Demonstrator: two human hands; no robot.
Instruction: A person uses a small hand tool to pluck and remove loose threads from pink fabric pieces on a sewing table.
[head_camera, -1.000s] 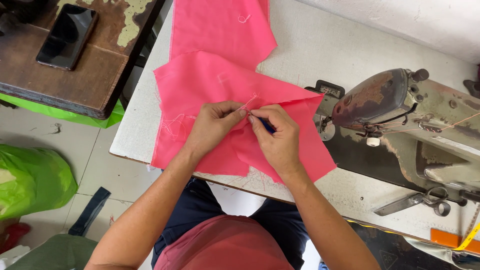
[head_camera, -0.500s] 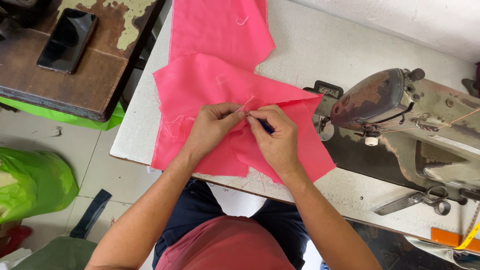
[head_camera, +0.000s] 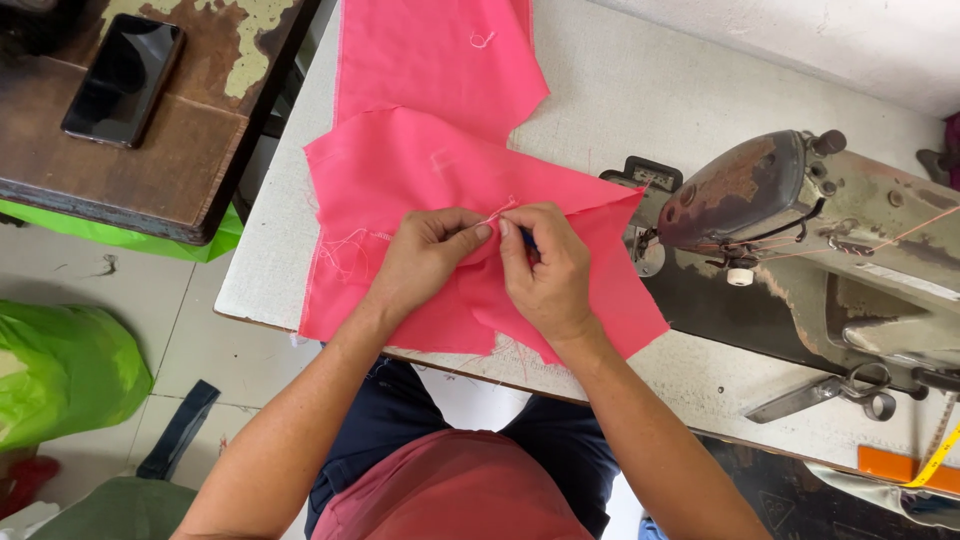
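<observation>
Head view shows a piece of pink cloth (head_camera: 420, 170) lying on the pale sewing table (head_camera: 600, 90), its near edge folded up under the hands. The left hand (head_camera: 425, 260) and right hand (head_camera: 545, 270) meet at the middle of the cloth, fingertips together, both pinching a fold where a loose thread sticks up. The right hand also grips a small dark-handled tool (head_camera: 527, 238), mostly hidden. Compared with a second ago, the hands sit in the same spot with the same pinch; the cloth has not shifted. Right of the cloth stands an old sewing machine (head_camera: 780, 200), with scissors (head_camera: 830, 392) lying in front of it. A phone (head_camera: 122, 80) rests on the brown side table (head_camera: 170, 160) to the left.
</observation>
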